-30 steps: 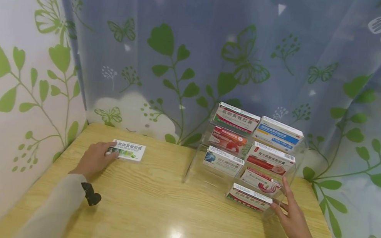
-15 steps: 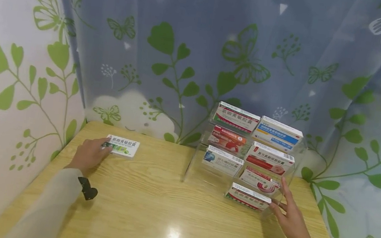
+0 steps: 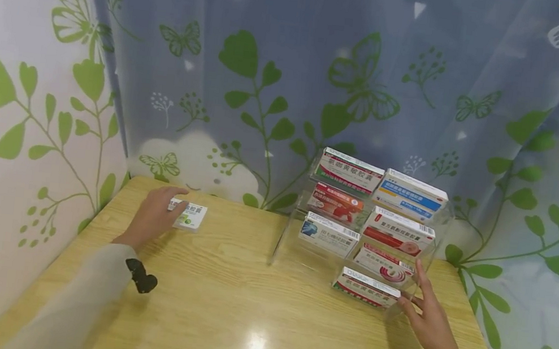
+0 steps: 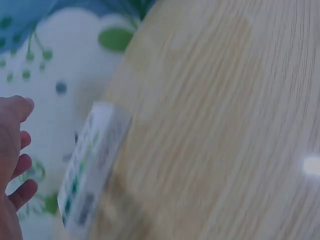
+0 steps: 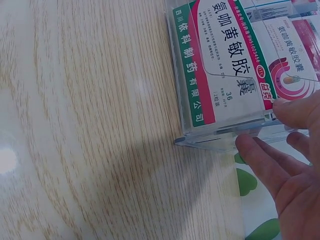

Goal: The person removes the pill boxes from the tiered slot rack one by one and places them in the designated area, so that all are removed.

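And there's the loose box (image 3: 193, 219), just the one, at the far left of the tabletop (image 3: 220, 305), and the left hand (image 3: 151, 218) hides part of it from the head view! The left wrist view tells a different story: four digits in sight, relaxed, with a gap between them and the box, so that grip is slack and holding nothing. That same view adds a long pale side of the box (too blurred to read, alas).

Across to the right: one clear stand (image 3: 308, 260) carrying seven boxes (image 3: 398, 234), three in the left column, four in the right, eight in all with the loose one! The right hand (image 3: 431, 324) is at the stand's lower right side, its fingers touching beside the lowest box (image 3: 367, 289); whether that grip pinches anything, I can't tell. The right wrist view turns that lowest box's face our way: green and red bands, a printed 36, the stand's clear front across it. The head view gives only a foreshortened strip.

Further out, two black straps (image 3: 141, 276), one per wrist, two pale sleeves (image 3: 77, 295), and behind everything a blue-and-white backdrop (image 3: 295, 22) of leaves and butterflies.
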